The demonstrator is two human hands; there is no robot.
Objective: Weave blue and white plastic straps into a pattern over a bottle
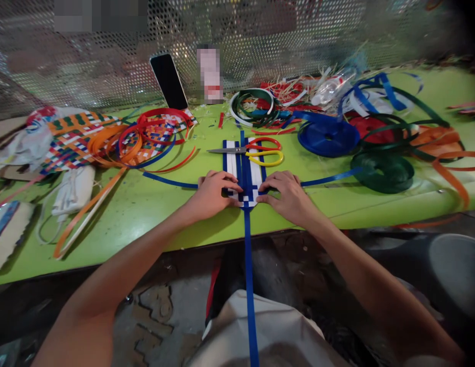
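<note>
A small woven piece of blue and white plastic strips (pixel 245 199) lies flat near the front edge of the green table. My left hand (pixel 216 194) grips its left side, thumb and forefinger curled at the checkered part. On the opposite side, the bent fingers of my right hand (pixel 283 196) hold the right edge. One long blue strip (pixel 250 265) runs from the weave over the table edge towards my body. Blue strip ends also stick out sideways past both hands. Scissors (pixel 245 150) with one red and one yellow handle rest across the upper strips, untouched.
Orange and red strip coils (pixel 115 145) and a multicoloured woven sheet (pixel 74 137) lie left, beside a white power strip (pixel 73 189). A phone (pixel 169 81) leans against the perforated metal panel (pixel 260 30). Blue (pixel 329 136) and green rolls (pixel 382 171) sit right.
</note>
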